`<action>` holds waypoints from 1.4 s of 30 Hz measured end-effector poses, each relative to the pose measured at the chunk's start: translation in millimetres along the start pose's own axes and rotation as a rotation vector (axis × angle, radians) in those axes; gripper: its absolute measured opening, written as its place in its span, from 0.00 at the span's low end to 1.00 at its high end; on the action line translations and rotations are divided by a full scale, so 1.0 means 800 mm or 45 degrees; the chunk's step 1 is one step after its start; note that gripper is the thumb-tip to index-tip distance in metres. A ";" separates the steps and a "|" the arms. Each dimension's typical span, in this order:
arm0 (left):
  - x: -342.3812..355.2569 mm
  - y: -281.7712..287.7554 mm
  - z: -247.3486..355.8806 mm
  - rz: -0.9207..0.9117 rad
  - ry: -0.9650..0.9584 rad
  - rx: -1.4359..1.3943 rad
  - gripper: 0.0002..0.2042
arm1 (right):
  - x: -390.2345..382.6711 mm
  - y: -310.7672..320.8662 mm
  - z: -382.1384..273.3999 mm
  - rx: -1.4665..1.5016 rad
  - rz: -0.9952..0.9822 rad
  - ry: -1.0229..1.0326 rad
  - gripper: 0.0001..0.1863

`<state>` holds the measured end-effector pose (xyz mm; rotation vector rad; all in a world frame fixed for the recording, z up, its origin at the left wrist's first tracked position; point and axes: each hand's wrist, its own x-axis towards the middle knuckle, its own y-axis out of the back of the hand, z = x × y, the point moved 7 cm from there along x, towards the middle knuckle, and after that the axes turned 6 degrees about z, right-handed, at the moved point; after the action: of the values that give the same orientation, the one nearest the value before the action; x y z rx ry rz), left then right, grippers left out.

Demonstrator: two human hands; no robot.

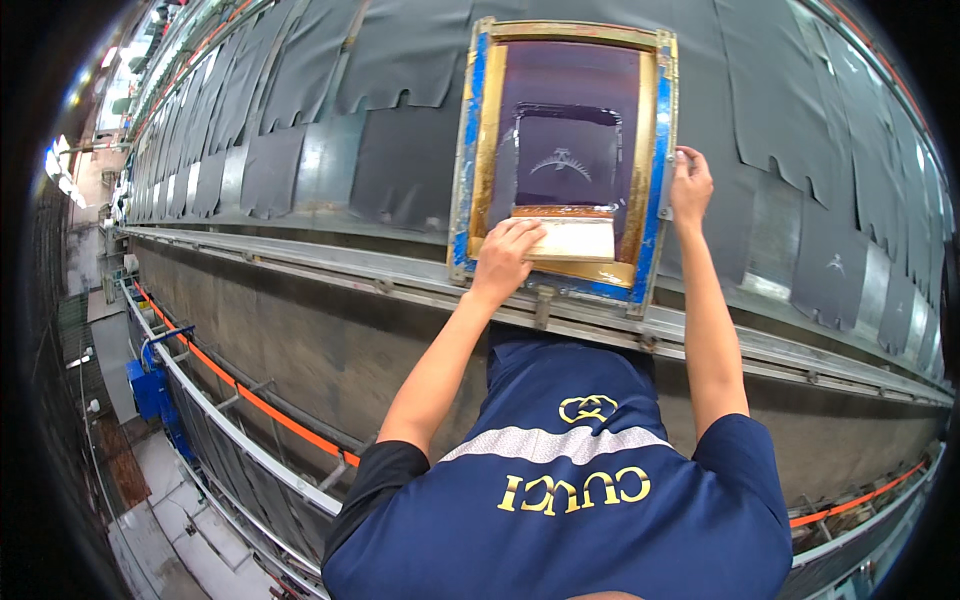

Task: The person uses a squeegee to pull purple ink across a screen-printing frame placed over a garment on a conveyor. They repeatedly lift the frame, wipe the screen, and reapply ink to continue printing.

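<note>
A rectangular screen-printing frame (666, 115), edged in gold and blue, lies on the long table in front of me. Its mesh (570, 75) is dark purple, with a pale curved design showing in the middle. My left hand (508, 258) is closed on the left end of a squeegee (575, 240) with a pale, wide handle, which rests across the near part of the mesh. Along the squeegee's far edge runs a brownish strip of blade. My right hand (692, 185) grips the right rail of the frame, its fingers bent at the outer edge.
Dark fabric pieces (400, 160) lie in rows along the metal table (328, 165), on both sides of the frame. One piece at the right bears a small pale print (836, 262). A metal rail (300, 265) follows the table's near edge. An orange strip (250, 395) and blue device (148, 390) sit lower left.
</note>
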<state>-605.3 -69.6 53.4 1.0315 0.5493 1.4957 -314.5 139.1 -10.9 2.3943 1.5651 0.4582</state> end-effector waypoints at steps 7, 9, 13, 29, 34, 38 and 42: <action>-0.052 0.138 -0.190 -0.097 0.010 0.115 0.26 | -0.148 -0.190 -0.082 0.054 -0.056 -0.118 0.10; -0.065 0.162 -0.226 -0.087 -0.013 0.165 0.27 | -0.174 -0.223 -0.106 0.072 -0.064 -0.136 0.10; -0.081 0.188 -0.260 -0.044 -0.023 0.153 0.27 | -0.195 -0.260 -0.122 -0.017 -0.060 -0.066 0.10; 0.047 0.185 -0.337 0.040 -0.055 0.088 0.23 | -0.235 -0.286 -0.269 -0.631 -0.609 0.744 0.28; 0.152 0.190 -0.355 -0.038 -0.021 0.020 0.18 | -0.218 -0.351 -0.268 -0.657 -0.659 0.803 0.20; 0.107 0.170 -0.367 -0.115 0.062 0.087 0.16 | -0.261 -0.337 -0.254 -0.502 -0.605 0.754 0.21; 0.024 0.175 -0.335 -0.107 -0.014 0.037 0.20 | -0.338 -0.293 -0.242 -0.589 -0.671 0.724 0.23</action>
<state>-904.6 -23.9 39.4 1.0264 0.6013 1.4112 -688.1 -10.4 46.6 1.4958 1.9432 1.2832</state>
